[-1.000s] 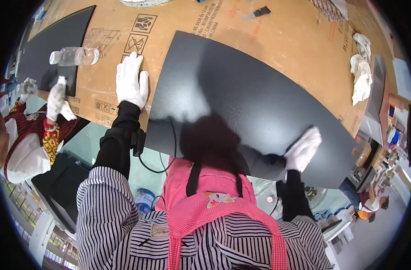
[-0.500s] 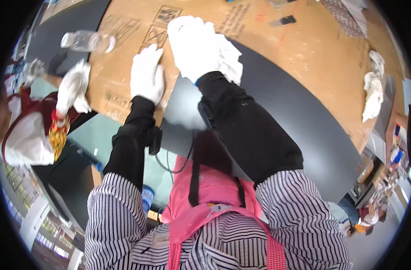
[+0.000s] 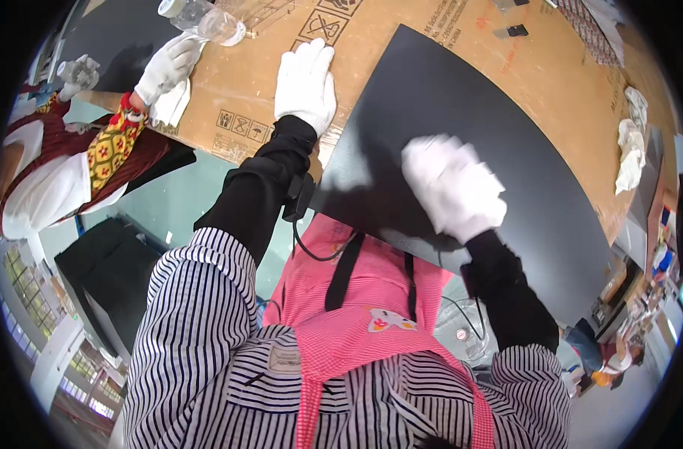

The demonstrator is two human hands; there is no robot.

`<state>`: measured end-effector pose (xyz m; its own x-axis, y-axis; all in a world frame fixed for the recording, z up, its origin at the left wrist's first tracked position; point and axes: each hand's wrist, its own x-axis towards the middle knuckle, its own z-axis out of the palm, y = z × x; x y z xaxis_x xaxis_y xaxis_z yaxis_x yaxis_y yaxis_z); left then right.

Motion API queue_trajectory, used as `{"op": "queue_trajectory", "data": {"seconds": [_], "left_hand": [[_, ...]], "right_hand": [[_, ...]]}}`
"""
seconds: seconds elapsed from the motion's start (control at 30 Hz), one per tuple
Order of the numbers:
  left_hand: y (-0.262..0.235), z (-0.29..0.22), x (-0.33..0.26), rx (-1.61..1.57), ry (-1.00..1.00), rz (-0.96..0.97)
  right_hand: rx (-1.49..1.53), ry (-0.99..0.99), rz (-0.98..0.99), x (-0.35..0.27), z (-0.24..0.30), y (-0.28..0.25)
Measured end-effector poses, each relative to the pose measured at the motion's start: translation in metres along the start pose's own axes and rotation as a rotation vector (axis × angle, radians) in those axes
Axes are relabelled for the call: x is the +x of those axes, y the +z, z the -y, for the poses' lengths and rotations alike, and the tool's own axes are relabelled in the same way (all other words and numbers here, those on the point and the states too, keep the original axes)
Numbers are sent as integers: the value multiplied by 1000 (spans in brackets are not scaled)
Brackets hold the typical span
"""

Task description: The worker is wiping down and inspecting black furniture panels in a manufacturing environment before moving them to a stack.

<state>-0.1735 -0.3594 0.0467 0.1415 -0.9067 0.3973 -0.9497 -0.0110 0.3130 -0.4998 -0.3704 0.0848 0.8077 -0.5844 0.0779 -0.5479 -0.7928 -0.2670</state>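
Black and glossy, the panel (image 3: 506, 120) lies on the cardboard-covered bench (image 3: 401, 30), its long axis running from about 11 o'clock to 5 o'clock, its near corner overhanging the bench edge toward the person. The right hand (image 3: 452, 187), in a white glove, rests on the panel's near part; it is blurred, and whether it is flat or bunched around a cloth I cannot tell. The left hand (image 3: 305, 84), also gloved, lies flat with fingers together on the cardboard, touching or just beside the panel's left edge, at 10 o'clock from the right hand. Most of the panel stretches away from the right hand toward 1 and 4 o'clock, so the right hand is nearer that surface. A co-worker's gloved hand (image 3: 166, 69) rests on a cloth (image 3: 173, 108) by a clear bottle (image 3: 203, 19) at 11 o'clock.
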Motion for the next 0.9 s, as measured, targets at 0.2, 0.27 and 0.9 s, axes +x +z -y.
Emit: {"op": "queue_trajectory", "data": {"seconds": [0.2, 0.27, 0.9], "left_hand": [[8, 8, -8, -89, 114, 7], [1, 15, -9, -202, 181, 61], [-44, 49, -42, -187, 220, 218]], "right_hand": [[-23, 629, -89, 118, 52, -32], [-102, 681, 20, 121, 113, -29], [-316, 408, -270, 191, -29, 19]]}}
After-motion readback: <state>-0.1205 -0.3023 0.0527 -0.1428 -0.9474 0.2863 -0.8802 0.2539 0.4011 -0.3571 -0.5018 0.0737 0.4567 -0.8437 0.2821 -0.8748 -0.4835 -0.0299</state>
